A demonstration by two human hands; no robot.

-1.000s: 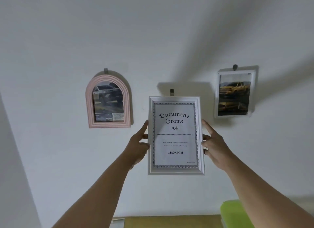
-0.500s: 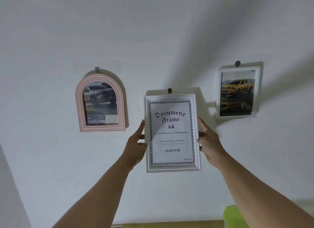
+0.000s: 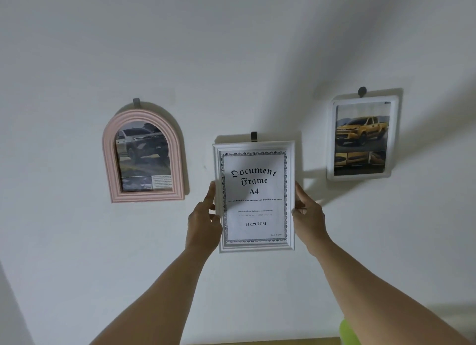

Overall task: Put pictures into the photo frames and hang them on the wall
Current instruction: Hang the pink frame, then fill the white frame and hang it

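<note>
On the wall (image 3: 231, 61), at its centre, you steady the document frame (image 3: 255, 198), top edge at its hook (image 3: 254, 136).
Head view: your left hand (image 3: 203, 226) at 9 o'clock and right hand (image 3: 309, 221) at 3 o'clock pinch its side edges, likely to level it while it catches.

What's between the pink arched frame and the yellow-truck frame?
In the head view, the white document frame, held by the left hand and right hand.

One camera sits on the person's head. It faces the plain white wall (image 3: 231, 48) from close by. The person's bare arms (image 3: 167, 293) rise from the bottom edge. A thin strip of brown flat surface (image 3: 257, 342) shows at the very bottom.
</note>
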